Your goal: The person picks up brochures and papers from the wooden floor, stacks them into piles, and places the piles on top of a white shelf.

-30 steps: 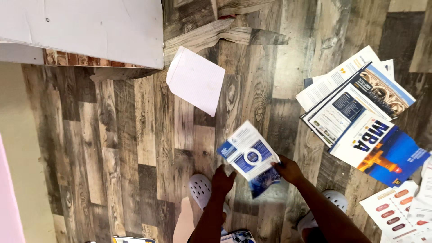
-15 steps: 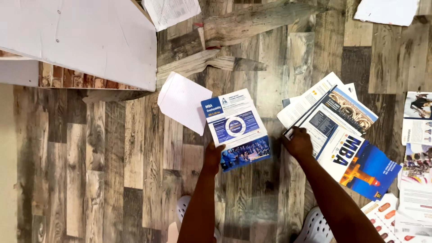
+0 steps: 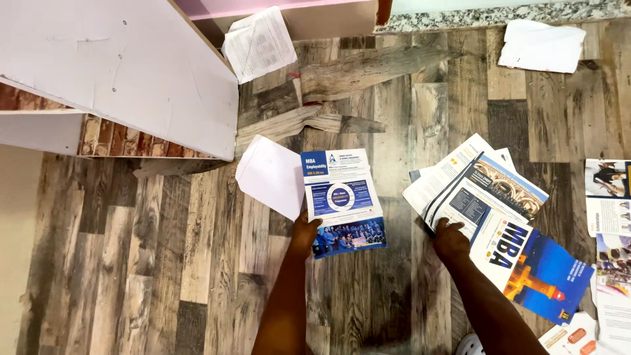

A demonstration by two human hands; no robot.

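My left hand (image 3: 305, 233) grips the lower left edge of a blue and white brochure (image 3: 342, 197), held flat above the wood-pattern floor. My right hand (image 3: 450, 238) rests on the near edge of a fanned stack of leaflets (image 3: 483, 190) on the floor to the right, fingers lifting the lower corner of the top sheets. A blue leaflet with an orange tower picture (image 3: 542, 269) lies on the stack's lower right. A blank white sheet (image 3: 269, 174) lies just left of the held brochure.
A white board (image 3: 131, 66) leans over the upper left, with a brick-pattern surface under it. A printed sheet (image 3: 259, 43) lies at the top, a white paper (image 3: 542, 45) at top right. More leaflets (image 3: 608, 197) spread along the right edge. Peeling floor strips (image 3: 342, 72) sit behind.
The view has tilted forward. My left hand carried the brochure up from near my feet and holds it alone. My right hand let go of it and reached onto the leaflet stack.
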